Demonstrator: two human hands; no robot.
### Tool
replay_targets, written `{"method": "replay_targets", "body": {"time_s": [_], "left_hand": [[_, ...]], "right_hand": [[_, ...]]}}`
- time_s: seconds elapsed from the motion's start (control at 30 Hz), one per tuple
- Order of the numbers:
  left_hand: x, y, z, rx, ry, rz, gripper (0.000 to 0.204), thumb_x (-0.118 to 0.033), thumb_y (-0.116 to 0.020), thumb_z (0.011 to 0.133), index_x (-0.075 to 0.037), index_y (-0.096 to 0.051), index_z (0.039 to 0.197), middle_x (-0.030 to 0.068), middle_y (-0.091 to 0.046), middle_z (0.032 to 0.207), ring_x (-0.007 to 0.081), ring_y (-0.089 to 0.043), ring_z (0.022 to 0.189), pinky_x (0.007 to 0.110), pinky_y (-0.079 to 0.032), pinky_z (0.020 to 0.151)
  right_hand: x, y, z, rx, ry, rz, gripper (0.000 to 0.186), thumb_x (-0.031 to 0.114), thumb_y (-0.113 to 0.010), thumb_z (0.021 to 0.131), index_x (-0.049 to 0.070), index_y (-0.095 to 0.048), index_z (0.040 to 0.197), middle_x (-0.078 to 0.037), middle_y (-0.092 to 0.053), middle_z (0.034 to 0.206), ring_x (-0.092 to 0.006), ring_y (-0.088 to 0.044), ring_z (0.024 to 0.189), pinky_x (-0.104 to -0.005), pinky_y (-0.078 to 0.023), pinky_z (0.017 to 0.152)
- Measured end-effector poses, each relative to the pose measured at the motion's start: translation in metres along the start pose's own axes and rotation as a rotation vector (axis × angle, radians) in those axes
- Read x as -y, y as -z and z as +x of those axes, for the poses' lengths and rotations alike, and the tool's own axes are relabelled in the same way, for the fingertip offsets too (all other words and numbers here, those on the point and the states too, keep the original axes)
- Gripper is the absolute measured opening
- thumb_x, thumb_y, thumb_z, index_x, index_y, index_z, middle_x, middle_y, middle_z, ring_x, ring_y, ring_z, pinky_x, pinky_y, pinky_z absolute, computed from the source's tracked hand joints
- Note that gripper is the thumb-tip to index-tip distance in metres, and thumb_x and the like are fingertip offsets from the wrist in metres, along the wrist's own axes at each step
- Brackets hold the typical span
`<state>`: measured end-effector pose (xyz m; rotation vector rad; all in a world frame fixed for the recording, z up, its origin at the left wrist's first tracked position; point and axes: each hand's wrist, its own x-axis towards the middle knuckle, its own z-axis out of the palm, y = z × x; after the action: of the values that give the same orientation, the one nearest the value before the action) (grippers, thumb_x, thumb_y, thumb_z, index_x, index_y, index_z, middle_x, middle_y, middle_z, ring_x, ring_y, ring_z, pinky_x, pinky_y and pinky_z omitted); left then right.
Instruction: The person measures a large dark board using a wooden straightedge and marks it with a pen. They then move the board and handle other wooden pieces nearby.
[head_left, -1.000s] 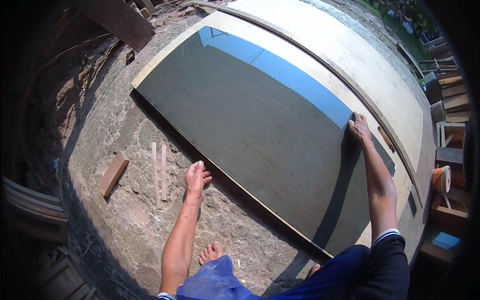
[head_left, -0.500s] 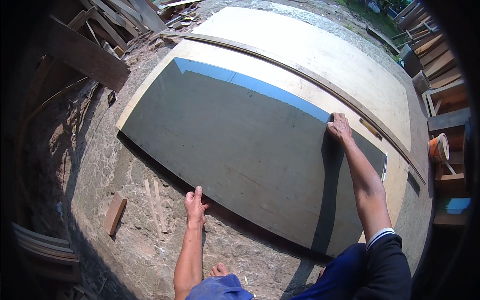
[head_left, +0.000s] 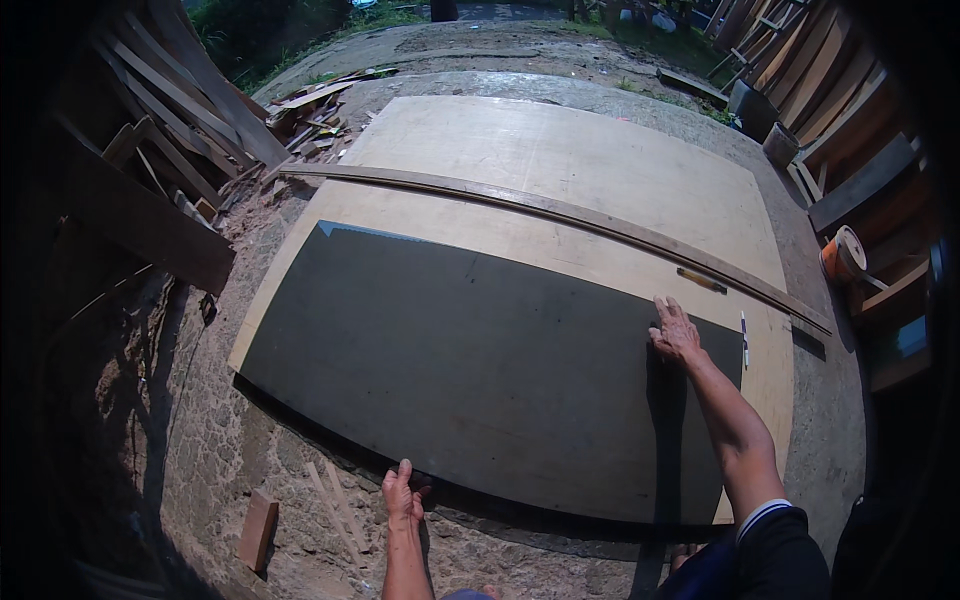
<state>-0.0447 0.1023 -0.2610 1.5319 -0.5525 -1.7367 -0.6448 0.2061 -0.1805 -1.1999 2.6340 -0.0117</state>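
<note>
A large dark, glossy sheet [head_left: 500, 400], like tinted glass, lies on a pale plywood board [head_left: 754, 430]. My left hand [head_left: 404, 494] holds its near edge, thumb on top and fingers partly hidden beneath. My right hand [head_left: 672, 326] rests on the sheet near its far edge, fingers apart. Beside that hand is a slim white-and-dark marker or pen [head_left: 745, 340]. A tool with a wooden or yellowish handle [head_left: 700, 280] lies just beyond, alongside a long wooden strip [head_left: 470, 192].
A pale panel [head_left: 540, 140] lies beyond the strip. A wood block [head_left: 258, 530] and thin slats [head_left: 335, 510] are on rough concrete at lower left. Leaning boards [head_left: 175, 110] stand at left and more [head_left: 820, 60] at right, beside an orange bucket [head_left: 840, 258].
My left hand has come onto the sheet's near edge. My right hand's fingers have spread from their curl at the far edge. The view has tilted upward, showing more ground beyond.
</note>
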Motion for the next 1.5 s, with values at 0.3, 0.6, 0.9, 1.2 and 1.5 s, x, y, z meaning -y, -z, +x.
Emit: {"method": "replay_targets", "body": {"time_s": [0.3,0.6,0.9,1.2,1.5], "left_hand": [[0.009,0.014,0.017,0.209,-0.094,-0.077,0.022,-0.026,-0.069,0.099,-0.008,-0.058,0.105,0.0053,-0.068,0.095,0.0154,-0.066,0.08,0.031,-0.058,0.068],[0.001,0.013,0.027,0.294,-0.078,-0.057,0.031,-0.028,-0.071,0.098,-0.003,-0.057,0.111,0.0091,-0.069,0.103,0.0193,-0.067,0.086,0.032,-0.059,0.074],[0.001,0.016,0.035,0.281,-0.092,-0.044,0.026,-0.029,-0.071,0.097,-0.008,-0.057,0.103,0.0048,-0.068,0.092,0.0174,-0.064,0.071,0.033,-0.06,0.067],[-0.009,0.018,0.04,0.243,-0.025,0.011,0.029,-0.029,-0.076,0.094,-0.011,-0.053,0.097,0.0034,-0.061,0.076,0.0186,-0.066,0.069,0.04,-0.063,0.071],[0.009,0.056,0.002,0.196,-0.002,-0.017,0.03,-0.03,-0.08,0.09,-0.013,-0.056,0.093,0.0048,-0.063,0.075,0.0229,-0.067,0.07,0.043,-0.062,0.074]], "right_hand": [[-0.125,0.094,-0.223,0.157,-0.188,-0.305,0.06,0.022,-0.061,0.091,0.015,-0.046,0.149,-0.015,-0.044,0.153,-0.0359,-0.049,0.135,-0.0484,-0.046,0.108],[-0.074,0.032,-0.483,-0.101,-0.729,0.49,0.042,0.031,-0.061,0.096,0.001,-0.065,0.125,-0.016,-0.069,0.115,-0.0295,-0.068,0.106,-0.0415,-0.056,0.087],[0.037,-0.145,-0.469,-0.214,-1.037,1.968,0.053,0.052,-0.069,0.095,0.007,-0.057,0.12,-0.009,-0.068,0.105,-0.0198,-0.069,0.09,-0.0336,-0.059,0.071],[0.034,-0.173,-0.427,-0.384,-0.7,2.368,0.029,0.029,-0.072,0.096,0.009,-0.059,0.112,-0.012,-0.073,0.101,-0.0235,-0.074,0.088,-0.0351,-0.063,0.069],[0.022,-0.192,-0.477,-0.383,-0.757,2.314,0.022,0.024,-0.069,0.098,0.008,-0.062,0.11,-0.014,-0.074,0.101,-0.0231,-0.074,0.086,-0.0326,-0.062,0.067]]}}
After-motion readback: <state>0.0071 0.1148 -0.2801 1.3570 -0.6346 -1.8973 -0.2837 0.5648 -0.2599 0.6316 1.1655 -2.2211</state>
